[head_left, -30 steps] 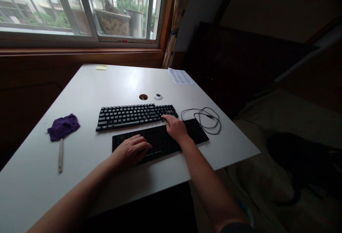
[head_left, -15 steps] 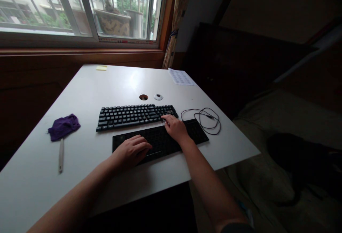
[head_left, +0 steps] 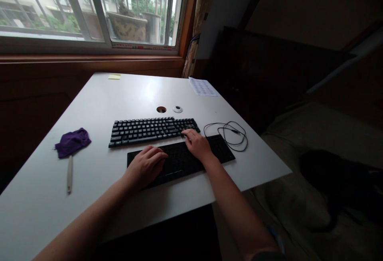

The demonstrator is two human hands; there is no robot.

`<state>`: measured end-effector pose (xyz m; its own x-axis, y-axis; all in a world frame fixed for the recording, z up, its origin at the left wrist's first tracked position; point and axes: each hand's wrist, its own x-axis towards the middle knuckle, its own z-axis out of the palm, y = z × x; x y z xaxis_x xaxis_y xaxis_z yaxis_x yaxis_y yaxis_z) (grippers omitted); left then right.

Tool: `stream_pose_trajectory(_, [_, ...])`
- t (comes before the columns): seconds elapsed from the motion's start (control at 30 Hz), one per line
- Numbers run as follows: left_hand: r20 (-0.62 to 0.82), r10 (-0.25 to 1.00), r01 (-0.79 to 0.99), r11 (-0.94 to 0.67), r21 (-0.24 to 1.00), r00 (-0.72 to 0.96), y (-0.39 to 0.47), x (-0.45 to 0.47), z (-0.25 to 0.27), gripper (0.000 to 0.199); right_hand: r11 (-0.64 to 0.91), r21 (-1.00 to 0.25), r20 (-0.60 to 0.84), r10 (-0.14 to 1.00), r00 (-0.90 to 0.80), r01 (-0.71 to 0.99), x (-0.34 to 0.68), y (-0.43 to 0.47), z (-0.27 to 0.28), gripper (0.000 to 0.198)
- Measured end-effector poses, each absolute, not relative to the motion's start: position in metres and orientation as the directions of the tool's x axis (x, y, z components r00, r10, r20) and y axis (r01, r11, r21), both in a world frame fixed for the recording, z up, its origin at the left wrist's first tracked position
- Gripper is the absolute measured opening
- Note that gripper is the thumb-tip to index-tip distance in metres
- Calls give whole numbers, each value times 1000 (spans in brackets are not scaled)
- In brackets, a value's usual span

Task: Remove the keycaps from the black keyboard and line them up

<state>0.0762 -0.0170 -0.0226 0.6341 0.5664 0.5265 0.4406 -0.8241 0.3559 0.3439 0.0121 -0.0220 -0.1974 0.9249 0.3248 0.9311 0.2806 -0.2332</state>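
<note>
A keyboard section full of dark keys lies across the middle of the table. Closer to me is a flat black keyboard panel; it shows no raised keys. My left hand rests over the left part of this panel, fingers lightly bent and lying across it. Over the panel's upper edge, my right hand reaches to the lower right keys of the keyed section. Its thumb and index finger are pinched together there; a small, thin, pale thing shows at the fingertips, too small to name.
On the left lie a purple cloth and a pale flat-handled tool. A coiled black cable is at the right. Farther back are a cable hole, its round cover, yellow sticky notes and a printed sheet.
My left hand has shifted slightly up and to the left over the panel. My right hand stays at the same keys. The view has moved a little.
</note>
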Motion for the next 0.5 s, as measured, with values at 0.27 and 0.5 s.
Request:
stream_pose_trajectory(0.27, [461,631,559,-772,301,623,-17,76,-19,27,248,-203,344,924,-168,947,346,7,-24,35])
stream_pose_trajectory(0.5, [433,638,566,-768,300,637,-18,75,-18,25,289,-105,354,905,-236,952,355,25,-12,21])
